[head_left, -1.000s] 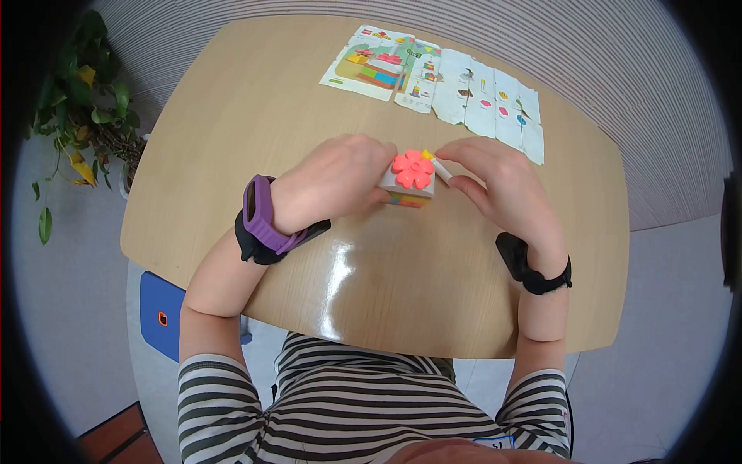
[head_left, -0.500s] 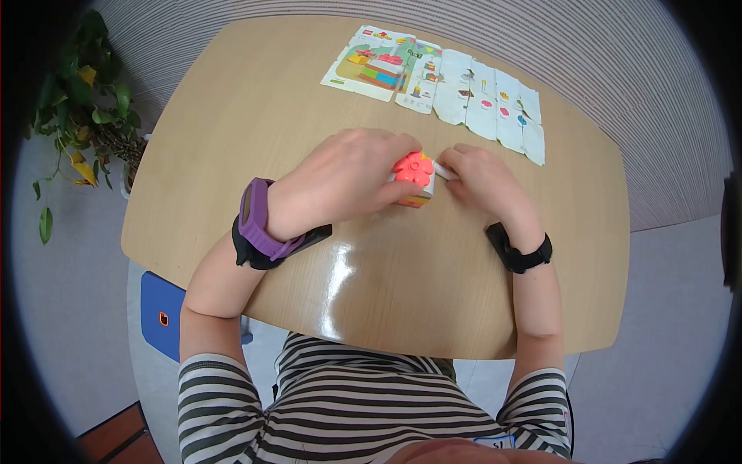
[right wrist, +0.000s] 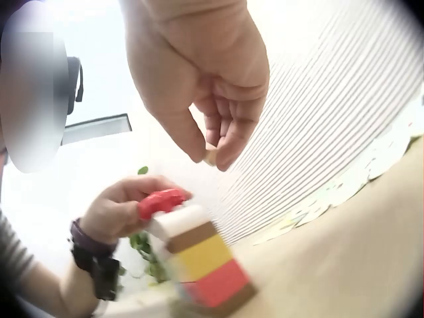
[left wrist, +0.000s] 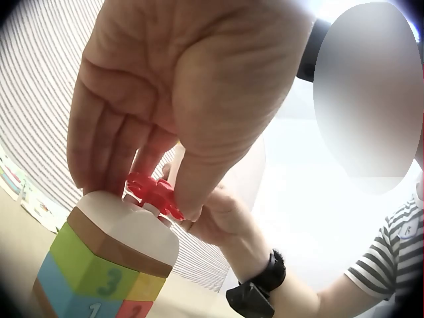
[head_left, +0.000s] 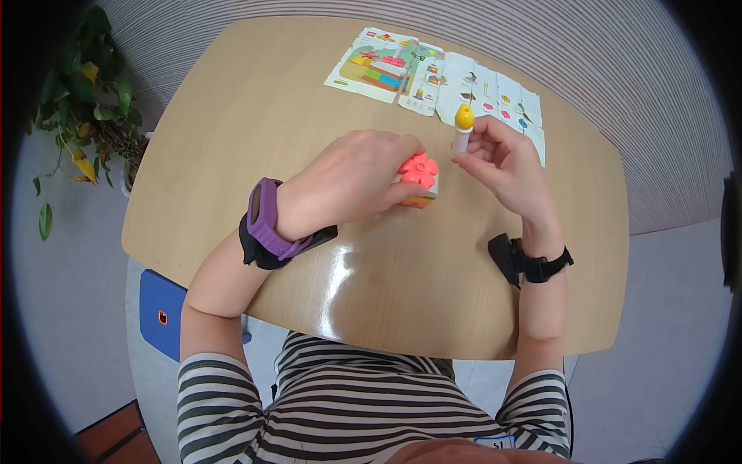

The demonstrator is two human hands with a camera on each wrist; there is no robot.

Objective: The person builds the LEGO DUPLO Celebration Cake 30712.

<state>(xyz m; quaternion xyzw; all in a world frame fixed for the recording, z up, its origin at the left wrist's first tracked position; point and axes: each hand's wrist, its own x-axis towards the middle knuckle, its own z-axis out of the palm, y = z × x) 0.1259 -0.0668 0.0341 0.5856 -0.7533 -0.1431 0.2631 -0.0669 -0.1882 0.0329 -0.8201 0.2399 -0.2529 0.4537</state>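
Observation:
A stack of toy bricks [left wrist: 99, 265] stands on the table, with brown, green, yellow, blue and red layers under a white top. On that top sits a red-pink flower piece [head_left: 418, 171], pinched between the thumb and fingers of my left hand [head_left: 340, 182]. Up and to the right of the stack, my right hand [head_left: 510, 166] holds a white candle piece [head_left: 462, 141] with a yellow flame top [head_left: 464, 117], upright between thumb and fingers. In the right wrist view only a small bit of it shows between the fingertips of my right hand [right wrist: 205, 86].
Creased instruction sheets [head_left: 371, 68] lie along the far side of the table [head_left: 232, 100]. A leafy plant [head_left: 77, 116] is beyond the left edge, and a blue object [head_left: 161, 313] is below the table at the left.
The candle piece has left the side of the stack and risen, now upright in my right hand. My left hand came over the flower, and flower and stack shifted slightly right.

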